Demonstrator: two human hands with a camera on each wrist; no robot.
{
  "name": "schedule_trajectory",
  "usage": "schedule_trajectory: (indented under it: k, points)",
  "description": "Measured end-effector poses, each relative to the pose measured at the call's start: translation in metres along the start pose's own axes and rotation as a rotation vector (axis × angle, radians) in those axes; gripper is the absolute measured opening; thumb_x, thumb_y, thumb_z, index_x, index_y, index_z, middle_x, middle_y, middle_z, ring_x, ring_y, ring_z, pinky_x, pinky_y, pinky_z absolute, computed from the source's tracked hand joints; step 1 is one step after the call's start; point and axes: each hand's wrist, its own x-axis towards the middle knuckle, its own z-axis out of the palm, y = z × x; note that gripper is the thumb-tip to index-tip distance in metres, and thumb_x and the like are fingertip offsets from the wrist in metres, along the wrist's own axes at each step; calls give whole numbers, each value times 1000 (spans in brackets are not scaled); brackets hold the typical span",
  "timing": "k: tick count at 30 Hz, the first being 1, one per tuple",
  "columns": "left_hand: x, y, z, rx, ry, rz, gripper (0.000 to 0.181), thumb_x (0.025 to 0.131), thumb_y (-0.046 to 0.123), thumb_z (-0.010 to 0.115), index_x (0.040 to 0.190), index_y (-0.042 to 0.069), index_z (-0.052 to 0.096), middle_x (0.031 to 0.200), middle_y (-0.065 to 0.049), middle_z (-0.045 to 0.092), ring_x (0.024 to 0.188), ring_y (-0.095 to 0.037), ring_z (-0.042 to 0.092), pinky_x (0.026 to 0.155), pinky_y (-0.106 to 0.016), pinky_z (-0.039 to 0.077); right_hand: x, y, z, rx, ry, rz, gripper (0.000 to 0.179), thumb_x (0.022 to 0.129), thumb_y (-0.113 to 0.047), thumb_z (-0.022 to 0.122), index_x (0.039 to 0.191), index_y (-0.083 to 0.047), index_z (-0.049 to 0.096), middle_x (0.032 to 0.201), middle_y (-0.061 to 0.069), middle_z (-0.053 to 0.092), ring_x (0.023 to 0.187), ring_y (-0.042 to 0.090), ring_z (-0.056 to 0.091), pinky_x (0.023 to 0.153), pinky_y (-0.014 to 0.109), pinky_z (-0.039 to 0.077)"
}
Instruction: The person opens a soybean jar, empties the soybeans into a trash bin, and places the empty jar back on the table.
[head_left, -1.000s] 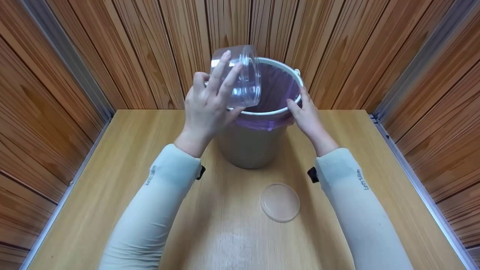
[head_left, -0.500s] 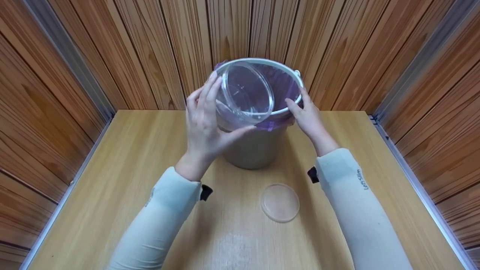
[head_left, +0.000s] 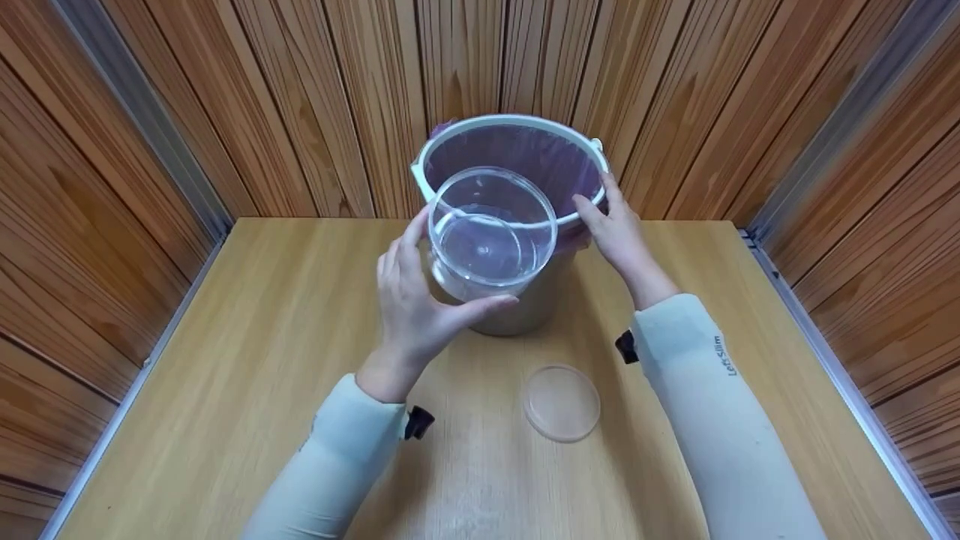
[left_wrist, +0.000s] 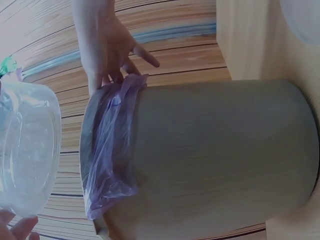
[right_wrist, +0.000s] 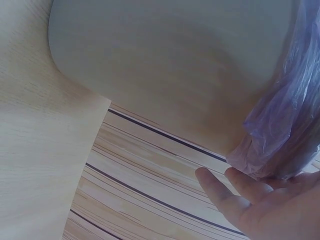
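My left hand (head_left: 416,300) holds a clear round plastic container (head_left: 491,259), thumb at its near side and fingers along its left. The container's open mouth tips up toward the head camera, and I see nothing in it. It hangs in front of a grey trash bin (head_left: 517,319) with a white rim and a purple bag lining (head_left: 559,169). At the bin's right, my right hand (head_left: 619,236) grips the rim, thumb over the inner edge. In the right wrist view, fingers (right_wrist: 215,187) of this hand extend below the bunched purple bag (right_wrist: 295,110).
A clear round lid (head_left: 561,403) lies flat on the wooden table (head_left: 300,300), in front of the bin and between the forearms. Wood-panelled walls (head_left: 360,97) stand behind and at both sides, with metal strips along the corners.
My left hand has drawn the container from the bin's mouth toward me and down, turning it from its side to mouth-up. The right hand and the lid have stayed put.
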Motion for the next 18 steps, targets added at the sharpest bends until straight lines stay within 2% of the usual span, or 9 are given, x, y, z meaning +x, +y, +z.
schedule_trajectory:
  k: [5,12,18]
  points:
    - [-9,0,2,-39,-19,-42,121,51,58,92,146,4,38,139,-6,58,121,-22,55,95,-42,41,0,0,0,-3,3,-4,77,100,-46,47,160,-17,9,166,15,9,151,38,15,123,52,17]
    - [-28,-1,2,-49,-51,-105,122,52,56,92,148,5,35,144,-9,54,123,-23,55,95,-45,42,-1,-1,0,17,-2,3,77,100,-45,46,161,-17,7,165,18,11,151,38,17,123,51,18]
    - [-48,-7,3,-73,-46,-125,118,56,55,91,151,14,33,145,-9,55,123,-26,57,96,-48,44,-3,-2,0,15,-1,7,77,101,-45,46,160,-16,7,165,19,12,151,38,18,123,51,19]
